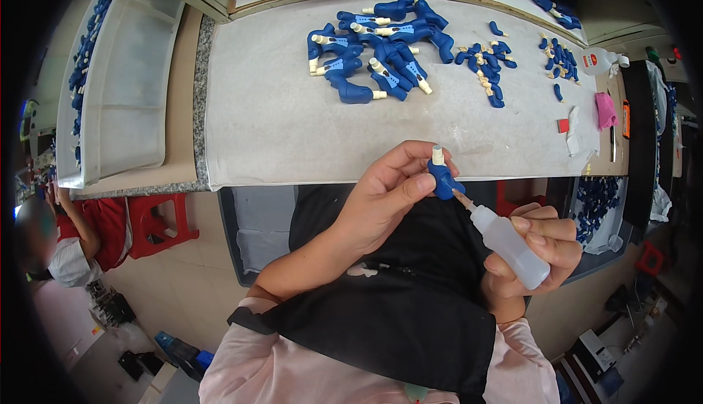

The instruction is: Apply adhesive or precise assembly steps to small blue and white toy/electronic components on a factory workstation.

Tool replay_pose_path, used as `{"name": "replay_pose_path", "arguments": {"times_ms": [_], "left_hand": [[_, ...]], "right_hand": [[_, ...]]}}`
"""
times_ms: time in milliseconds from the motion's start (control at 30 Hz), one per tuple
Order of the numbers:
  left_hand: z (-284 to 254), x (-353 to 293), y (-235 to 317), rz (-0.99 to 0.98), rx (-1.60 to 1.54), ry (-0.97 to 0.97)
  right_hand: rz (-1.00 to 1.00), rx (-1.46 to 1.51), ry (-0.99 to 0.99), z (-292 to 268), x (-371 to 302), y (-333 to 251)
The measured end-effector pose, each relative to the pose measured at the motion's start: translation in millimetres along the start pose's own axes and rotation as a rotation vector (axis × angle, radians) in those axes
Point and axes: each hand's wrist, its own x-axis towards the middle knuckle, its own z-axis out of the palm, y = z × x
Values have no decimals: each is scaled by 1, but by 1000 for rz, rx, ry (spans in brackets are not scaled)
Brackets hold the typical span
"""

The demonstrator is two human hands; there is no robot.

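Note:
Just off the table's near edge, my left hand (388,193) pinches a small blue moulded part (445,184) between thumb and fingers, its cream peg pointing up. Wrapped round a translucent white squeeze bottle (518,252) is my right hand (551,241). The bottle tilts up to the left, and its narrow nozzle tip (461,198) meets the lower side of the blue part. Whether liquid comes out is too small to tell. Beyond my hands, a pile of larger blue moulded parts (403,54) with cream pegs lies on the white-covered table (285,140).
Smaller blue-and-cream pieces (483,64) lie right of the pile, with another cluster (560,60) farther right. A white bottle (595,61), pink cloth (605,110) and red square (562,126) sit at the right. Leftward stand a plastic bin (135,89), a red stool (165,228) and another person (77,247).

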Motion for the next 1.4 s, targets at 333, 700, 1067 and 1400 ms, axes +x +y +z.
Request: {"name": "replay_pose_path", "arguments": {"times_ms": [333, 700, 1067, 1400], "left_hand": [[0, -1, 0, -5, 3, 12], [-2, 0, -1, 3, -4, 14], [-3, -1, -2, 3, -13, 24], [0, -1, 1, -16, -14, 33]], "right_hand": [[25, 1, 13, 2, -1, -1], [29, -6, 17, 0, -3, 1], [53, 38, -20, -2, -2, 0], [69, 68, -44, -5, 0, -1]]}}
